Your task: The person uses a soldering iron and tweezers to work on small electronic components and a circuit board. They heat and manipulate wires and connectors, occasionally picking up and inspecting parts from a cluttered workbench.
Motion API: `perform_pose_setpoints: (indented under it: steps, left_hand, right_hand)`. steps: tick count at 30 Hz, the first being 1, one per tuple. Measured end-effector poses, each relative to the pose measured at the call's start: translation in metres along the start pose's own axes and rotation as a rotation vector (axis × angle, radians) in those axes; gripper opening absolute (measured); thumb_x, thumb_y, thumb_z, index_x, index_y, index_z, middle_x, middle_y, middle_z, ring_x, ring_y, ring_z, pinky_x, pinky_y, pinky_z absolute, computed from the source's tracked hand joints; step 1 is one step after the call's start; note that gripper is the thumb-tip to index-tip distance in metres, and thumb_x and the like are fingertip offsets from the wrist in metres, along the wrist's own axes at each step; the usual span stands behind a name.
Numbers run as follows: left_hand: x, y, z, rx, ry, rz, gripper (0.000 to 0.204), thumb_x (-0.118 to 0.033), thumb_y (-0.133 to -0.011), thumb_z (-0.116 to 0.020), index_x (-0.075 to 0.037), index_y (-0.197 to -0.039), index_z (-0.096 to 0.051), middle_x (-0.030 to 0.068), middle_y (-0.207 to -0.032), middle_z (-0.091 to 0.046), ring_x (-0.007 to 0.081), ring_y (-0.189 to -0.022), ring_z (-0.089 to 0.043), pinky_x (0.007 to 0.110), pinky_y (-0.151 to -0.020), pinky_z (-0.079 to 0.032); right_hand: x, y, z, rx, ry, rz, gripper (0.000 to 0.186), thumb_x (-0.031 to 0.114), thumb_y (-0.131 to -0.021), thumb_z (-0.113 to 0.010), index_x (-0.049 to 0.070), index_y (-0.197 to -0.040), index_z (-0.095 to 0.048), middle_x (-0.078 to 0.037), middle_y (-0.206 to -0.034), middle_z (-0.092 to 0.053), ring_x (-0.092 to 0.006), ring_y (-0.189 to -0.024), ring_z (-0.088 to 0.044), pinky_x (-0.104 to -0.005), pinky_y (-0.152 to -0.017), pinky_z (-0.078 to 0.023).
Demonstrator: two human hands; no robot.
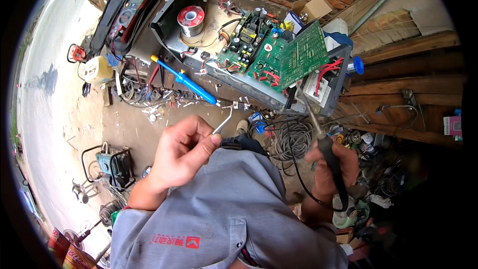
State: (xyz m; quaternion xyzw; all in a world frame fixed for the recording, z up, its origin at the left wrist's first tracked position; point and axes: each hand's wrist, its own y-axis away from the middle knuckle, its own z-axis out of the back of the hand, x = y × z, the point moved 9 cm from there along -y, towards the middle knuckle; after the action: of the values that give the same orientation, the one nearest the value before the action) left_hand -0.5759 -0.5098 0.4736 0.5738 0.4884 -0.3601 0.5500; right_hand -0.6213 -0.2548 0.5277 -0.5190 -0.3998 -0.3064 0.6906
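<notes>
a repair workshop for electronics, open beside a pale road (pixel 42 99): green circuit boards (pixel 303 52), a soldering iron (pixel 326 152), a solder spool (pixel 190 20), a multimeter (pixel 132 12), and coiled cable (pixel 294 142) on a littered floor (pixel 144 144).

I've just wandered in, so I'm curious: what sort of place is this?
Probably an electronics repair workshop: the right hand holds a soldering iron, green circuit boards sit exposed in front, and a multimeter lies off to the left.
</notes>
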Motion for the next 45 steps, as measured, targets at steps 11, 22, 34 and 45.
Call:
perform_pose_setpoints:
  steps: [11,22,34,45]
  left_hand:
    - [-0.027,-0.013,0.019,0.157,-0.400,0.033,0.018,-0.003,-0.085,-0.063,-0.001,-0.072,-0.050,-0.0051,-0.060,-0.046,0.0021,-0.053,-0.036,0.023,-0.045,-0.027]
    - [-0.041,-0.025,0.034,0.342,-0.486,0.076,0.014,-0.002,-0.079,-0.066,0.000,-0.071,-0.055,-0.0018,-0.059,-0.049,0.0045,-0.053,-0.041,0.025,-0.045,-0.029]
    - [-0.059,-0.039,0.035,0.695,-0.745,0.034,0.014,-0.003,-0.076,-0.068,0.001,-0.067,-0.057,0.0038,-0.057,-0.051,0.0117,-0.050,-0.048,0.030,-0.046,-0.034]
    - [-0.068,-0.040,0.027,0.837,-0.877,0.078,0.018,-0.010,-0.077,-0.068,-0.002,-0.065,-0.057,0.0042,-0.054,-0.052,0.0143,-0.048,-0.050,0.032,-0.046,-0.037]
  right_hand:
    - [0.031,-0.015,-0.021,0.283,0.115,0.280,0.033,0.008,-0.071,-0.077,-0.003,-0.098,-0.062,-0.013,-0.073,-0.062,-0.0259,-0.062,-0.061,-0.0384,-0.059,-0.051]
    - [0.017,-0.025,-0.040,0.208,0.014,0.197,0.028,0.015,-0.075,-0.075,-0.002,-0.093,-0.062,-0.011,-0.073,-0.061,-0.0232,-0.060,-0.057,-0.0359,-0.056,-0.047]
    - [-0.017,-0.062,-0.044,0.237,-0.274,-0.224,0.028,0.016,-0.071,-0.076,-0.004,-0.083,-0.063,-0.012,-0.069,-0.061,-0.0207,-0.061,-0.057,-0.0323,-0.061,-0.047]
    - [-0.013,-0.086,-0.079,0.517,-0.278,-0.194,0.026,0.012,-0.067,-0.076,-0.005,-0.084,-0.066,-0.013,-0.070,-0.065,-0.0196,-0.060,-0.060,-0.0292,-0.059,-0.046]
